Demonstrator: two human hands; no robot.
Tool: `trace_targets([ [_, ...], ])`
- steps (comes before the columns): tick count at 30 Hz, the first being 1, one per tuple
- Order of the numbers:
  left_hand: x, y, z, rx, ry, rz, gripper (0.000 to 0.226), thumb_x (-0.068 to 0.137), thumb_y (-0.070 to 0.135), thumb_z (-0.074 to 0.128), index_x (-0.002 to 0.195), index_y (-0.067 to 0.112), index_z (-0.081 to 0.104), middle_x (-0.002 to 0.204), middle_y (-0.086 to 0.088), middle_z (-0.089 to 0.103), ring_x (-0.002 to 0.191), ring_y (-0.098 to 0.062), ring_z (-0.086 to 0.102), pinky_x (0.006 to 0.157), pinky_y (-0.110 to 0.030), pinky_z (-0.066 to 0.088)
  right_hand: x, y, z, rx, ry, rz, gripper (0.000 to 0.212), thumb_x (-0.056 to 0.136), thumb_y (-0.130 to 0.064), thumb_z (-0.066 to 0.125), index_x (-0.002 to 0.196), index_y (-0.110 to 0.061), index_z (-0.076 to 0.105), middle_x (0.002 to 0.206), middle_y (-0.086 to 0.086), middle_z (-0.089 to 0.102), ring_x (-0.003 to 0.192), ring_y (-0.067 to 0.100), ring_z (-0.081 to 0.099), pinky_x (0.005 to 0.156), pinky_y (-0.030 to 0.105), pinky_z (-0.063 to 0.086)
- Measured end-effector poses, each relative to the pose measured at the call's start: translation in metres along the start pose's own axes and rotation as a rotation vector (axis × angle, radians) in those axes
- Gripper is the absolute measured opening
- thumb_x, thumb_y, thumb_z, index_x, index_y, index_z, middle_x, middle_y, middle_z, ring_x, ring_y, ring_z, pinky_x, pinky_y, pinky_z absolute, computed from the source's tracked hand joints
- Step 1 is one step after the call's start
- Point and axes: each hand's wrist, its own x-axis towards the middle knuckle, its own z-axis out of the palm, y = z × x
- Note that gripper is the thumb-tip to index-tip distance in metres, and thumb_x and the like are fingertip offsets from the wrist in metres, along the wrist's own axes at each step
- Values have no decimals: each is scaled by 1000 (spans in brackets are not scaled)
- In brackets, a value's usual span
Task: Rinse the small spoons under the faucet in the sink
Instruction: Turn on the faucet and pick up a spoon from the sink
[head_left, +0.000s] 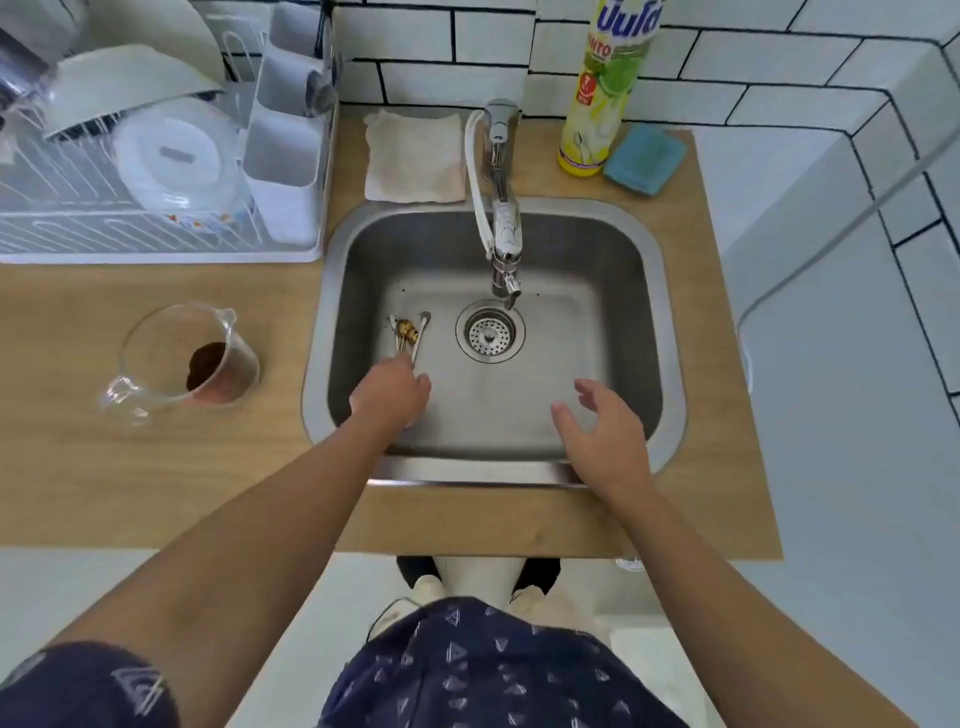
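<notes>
Steel small spoons (408, 332) – handles in left hand (389, 391) grip (bowls protrude); right hand (602, 431) spread.

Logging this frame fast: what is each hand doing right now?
Left hand: closed on the spoons in the sink.
Right hand: open, holding nothing.

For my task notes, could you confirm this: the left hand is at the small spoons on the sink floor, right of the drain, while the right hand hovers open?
Not quite. In the head view the small spoons lie left of the drain, not right. The rest holds: the left hand is at their handles on the sink floor, and the right hand hovers open.
</notes>
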Motion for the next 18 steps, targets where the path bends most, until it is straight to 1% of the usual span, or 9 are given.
trace_targets([
  [1,6,1,0,18,-21,-21,34,101,32,45,122,7,55,116,-16,62,99,-31,61,77,-40,51,1,2,0,74,26,10,47,97,-37,64,138,-15,59,137,-1,65,121,11,60,101,28,43],
  [3,18,-2,6,30,-29,-82,29,101,25,47,123,6,54,117,-16,60,101,-33,61,80,-43,55,0,2,-4,135,32,27,40,97,-34,65,133,-17,62,130,-6,67,110,3,62,93,22,43],
  [6,27,-3,19,43,-51,-158,28,100,22,49,122,5,54,117,-17,59,103,-35,62,82,-43,56,-2,5,-6,166,-1,38,33,98,-31,66,129,-20,64,124,-11,67,104,-9,61,85,11,43],
  [7,30,-4,23,51,-49,-169,29,99,20,50,123,5,54,118,-17,58,104,-36,61,80,-42,54,-2,5,-7,174,-9,36,32,98,-30,66,128,-20,64,123,-12,67,104,-12,60,85,10,43],
  [11,41,-7,29,99,-51,-200,26,96,7,51,121,3,56,116,-20,59,104,-38,63,73,-41,53,-6,12,-10,207,-26,43,31,98,-28,65,129,-22,65,122,-15,67,105,-14,58,84,11,45],
  [14,47,-10,24,151,-87,-193,23,95,6,56,117,0,62,109,-21,66,99,-36,68,65,-36,51,-4,15,-14,218,-33,40,30,99,-29,65,128,-25,65,122,-19,66,104,-13,59,80,7,45],
  [16,48,-12,20,166,-97,-184,21,95,5,56,113,-1,65,106,-21,69,98,-36,69,65,-37,51,-1,14,-17,212,-55,38,30,99,-29,64,129,-26,64,121,-20,66,103,-13,59,78,5,45],
  [18,47,-13,17,131,-88,-184,21,96,7,53,111,-2,65,102,-21,68,94,-37,67,68,-38,51,2,14,-19,208,-64,37,30,100,-29,64,130,-26,64,121,-20,66,103,-13,58,79,7,45],
])
